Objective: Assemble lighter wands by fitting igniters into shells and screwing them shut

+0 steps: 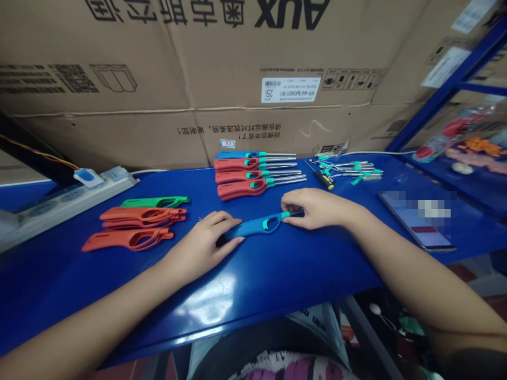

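Note:
A blue stick lighter [253, 227] with a turquoise trigger lies across the middle of the blue table. Its handle end is pinched between the thumb and fingers of my left hand [209, 240]. At the other end, my right hand [311, 208] grips the dark metal tube, which its fingers partly cover. Behind my hands sits a row of lighters with metal tubes, several red ones [241, 191] and a blue one [236, 155]. To the left are orange handle shells [122, 240] and a green shell [152, 201], without tubes.
A screwdriver [322, 177] and a pile of metal tubes with turquoise parts [356, 170] lie at the back right. A phone [415, 219] rests near the right edge. A power strip [67, 203] runs along the left. A large cardboard box [158, 105] stands behind the table.

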The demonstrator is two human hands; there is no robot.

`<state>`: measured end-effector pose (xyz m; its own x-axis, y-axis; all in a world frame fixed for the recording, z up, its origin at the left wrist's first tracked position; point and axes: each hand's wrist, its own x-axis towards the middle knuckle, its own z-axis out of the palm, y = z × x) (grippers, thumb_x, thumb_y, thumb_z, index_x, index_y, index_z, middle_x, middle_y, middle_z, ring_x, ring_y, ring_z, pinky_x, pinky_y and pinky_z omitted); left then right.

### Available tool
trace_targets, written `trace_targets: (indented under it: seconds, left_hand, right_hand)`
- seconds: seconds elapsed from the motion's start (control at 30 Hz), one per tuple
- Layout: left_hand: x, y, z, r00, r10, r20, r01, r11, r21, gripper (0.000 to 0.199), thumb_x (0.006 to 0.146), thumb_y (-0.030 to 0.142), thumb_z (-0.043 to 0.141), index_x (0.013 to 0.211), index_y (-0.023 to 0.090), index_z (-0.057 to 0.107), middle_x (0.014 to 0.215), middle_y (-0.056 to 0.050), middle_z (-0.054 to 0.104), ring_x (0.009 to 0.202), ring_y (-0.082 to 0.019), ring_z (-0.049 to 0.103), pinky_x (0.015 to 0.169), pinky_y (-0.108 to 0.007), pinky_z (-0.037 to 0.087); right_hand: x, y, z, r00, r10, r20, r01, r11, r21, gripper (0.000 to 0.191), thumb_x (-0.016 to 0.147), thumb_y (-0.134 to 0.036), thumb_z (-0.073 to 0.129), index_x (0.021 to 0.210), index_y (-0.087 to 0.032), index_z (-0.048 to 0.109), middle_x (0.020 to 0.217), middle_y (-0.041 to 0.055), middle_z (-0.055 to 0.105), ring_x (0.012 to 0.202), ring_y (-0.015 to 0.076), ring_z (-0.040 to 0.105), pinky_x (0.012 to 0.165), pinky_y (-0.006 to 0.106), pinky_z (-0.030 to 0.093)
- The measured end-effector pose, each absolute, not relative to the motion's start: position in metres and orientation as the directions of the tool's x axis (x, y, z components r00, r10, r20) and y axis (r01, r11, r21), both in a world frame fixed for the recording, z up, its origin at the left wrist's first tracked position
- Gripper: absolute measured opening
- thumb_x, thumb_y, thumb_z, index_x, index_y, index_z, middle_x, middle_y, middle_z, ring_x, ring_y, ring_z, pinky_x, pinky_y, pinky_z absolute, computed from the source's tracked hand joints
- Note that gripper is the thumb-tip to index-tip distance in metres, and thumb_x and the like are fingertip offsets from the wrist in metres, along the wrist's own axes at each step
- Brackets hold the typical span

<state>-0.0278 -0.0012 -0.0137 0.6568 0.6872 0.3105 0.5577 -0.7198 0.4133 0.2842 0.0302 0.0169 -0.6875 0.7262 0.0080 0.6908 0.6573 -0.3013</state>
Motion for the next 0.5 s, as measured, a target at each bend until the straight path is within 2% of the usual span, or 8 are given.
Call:
trace_targets:
  seconds: [0.13, 0.2, 0.27, 0.33, 0.43, 0.5]
  left_hand:
    - [-0.028, 0.002, -0.016, 0.667, 0.674, 0.319, 0.551, -0.733, 0.398, 0.036, 0.100, 0.036, 0.058, 0.126, 0.013, 0.067, 0.114, -0.011, 0.067, 0.102, -0.025, 0.064, 0.093, -0.041, 0.055]
    - [-0.027, 0.002, -0.016, 0.667, 0.676, 0.313, 0.560, -0.732, 0.389, 0.036, 0.100, 0.037, 0.057, 0.126, 0.014, 0.067, 0.115, -0.011, 0.067, 0.103, -0.025, 0.063, 0.094, -0.042, 0.054]
    - [-0.027, 0.001, -0.015, 0.670, 0.676, 0.307, 0.569, -0.733, 0.372, 0.036, 0.100, 0.037, 0.056, 0.127, 0.015, 0.067, 0.116, -0.011, 0.068, 0.105, -0.026, 0.062, 0.095, -0.042, 0.054]
    - [-0.027, 0.000, -0.013, 0.677, 0.671, 0.303, 0.577, -0.739, 0.348, 0.036, 0.101, 0.037, 0.055, 0.127, 0.016, 0.067, 0.117, -0.011, 0.069, 0.106, -0.027, 0.062, 0.096, -0.043, 0.053]
    - [-0.027, -0.002, -0.011, 0.682, 0.668, 0.299, 0.592, -0.743, 0.311, 0.036, 0.101, 0.037, 0.053, 0.127, 0.015, 0.067, 0.118, -0.011, 0.069, 0.106, -0.027, 0.061, 0.096, -0.045, 0.053]
    - [-0.028, -0.003, -0.011, 0.682, 0.670, 0.295, 0.604, -0.742, 0.291, 0.037, 0.102, 0.038, 0.052, 0.127, 0.015, 0.067, 0.118, -0.011, 0.069, 0.106, -0.027, 0.061, 0.096, -0.045, 0.053]
  right_hand:
    - [0.290, 0.034, 0.021, -0.685, 0.724, 0.082, 0.679, 0.676, -0.287, 0.018, 0.087, -0.037, 0.067, 0.093, -0.020, 0.064, 0.094, 0.0037, 0.069, 0.083, 0.0176, 0.061, 0.072, 0.028, 0.043]
    - [0.294, 0.038, 0.022, -0.590, 0.789, 0.173, 0.755, 0.615, -0.228, 0.026, 0.088, -0.044, 0.067, 0.099, -0.021, 0.065, 0.102, 0.0051, 0.070, 0.092, 0.0207, 0.064, 0.077, 0.030, 0.046]
    - [0.298, 0.042, 0.023, -0.395, 0.881, 0.261, 0.889, 0.439, -0.134, 0.028, 0.090, -0.046, 0.064, 0.104, -0.021, 0.065, 0.108, 0.0075, 0.069, 0.101, 0.0248, 0.064, 0.080, 0.033, 0.048]
    - [0.301, 0.046, 0.022, -0.146, 0.942, 0.302, 0.983, 0.172, -0.059, 0.029, 0.093, -0.042, 0.059, 0.111, -0.019, 0.064, 0.116, 0.0119, 0.066, 0.106, 0.0293, 0.064, 0.080, 0.036, 0.050]
    - [0.306, 0.050, 0.021, 0.166, 0.958, 0.232, 0.984, -0.177, 0.026, 0.045, 0.093, -0.039, 0.059, 0.129, -0.012, 0.056, 0.130, 0.0220, 0.058, 0.116, 0.0374, 0.060, 0.084, 0.043, 0.052]
    - [0.311, 0.052, 0.020, 0.274, 0.951, 0.144, 0.955, -0.287, 0.077, 0.055, 0.092, -0.039, 0.061, 0.137, -0.008, 0.049, 0.137, 0.0269, 0.053, 0.125, 0.0414, 0.054, 0.089, 0.046, 0.051]
